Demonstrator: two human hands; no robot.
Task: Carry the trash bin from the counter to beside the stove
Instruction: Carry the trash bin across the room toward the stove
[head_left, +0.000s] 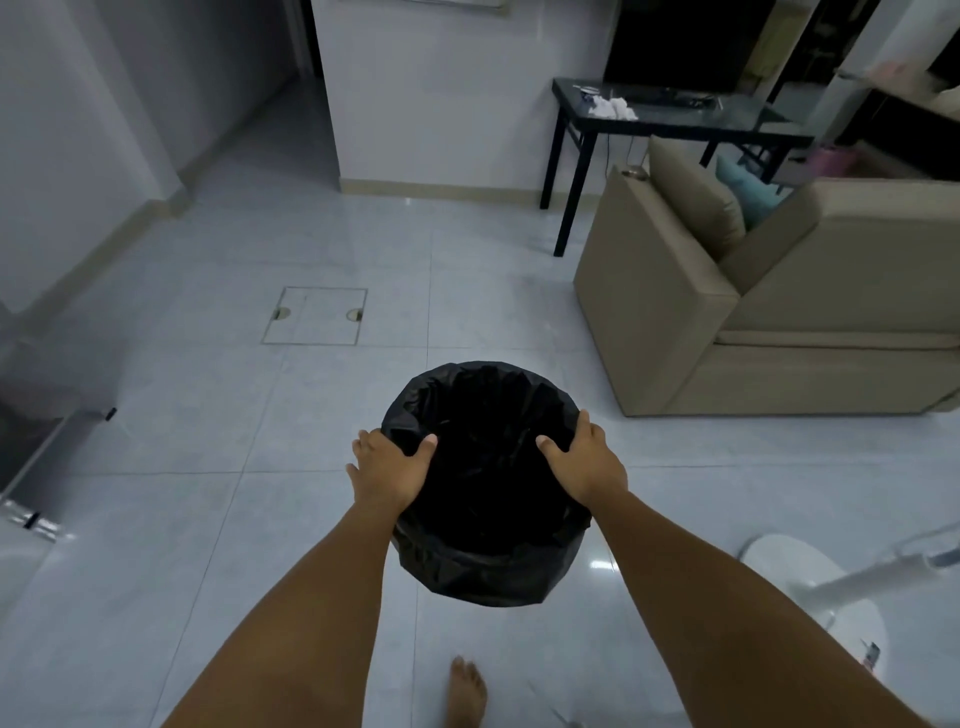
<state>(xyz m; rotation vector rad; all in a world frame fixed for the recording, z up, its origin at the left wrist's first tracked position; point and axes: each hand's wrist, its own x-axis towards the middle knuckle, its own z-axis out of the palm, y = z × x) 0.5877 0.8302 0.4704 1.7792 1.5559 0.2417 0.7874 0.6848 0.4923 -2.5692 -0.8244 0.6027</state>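
The trash bin (485, 571), round and lined with a black plastic bag, hangs in the air above the tiled floor at the centre of the head view. My left hand (389, 470) grips its left rim, thumb inside the liner. On the opposite rim my right hand (584, 462) holds on the same way. The bin's inside is dark and looks empty. No stove or counter shows in this view.
A beige sofa (779, 312) stands to the right, a black table (675, 114) with a screen behind it. A white fan base (810, 582) sits at lower right. A floor hatch (314, 315) lies ahead left. My bare foot (467, 691) is below the bin. A doorway opens far left.
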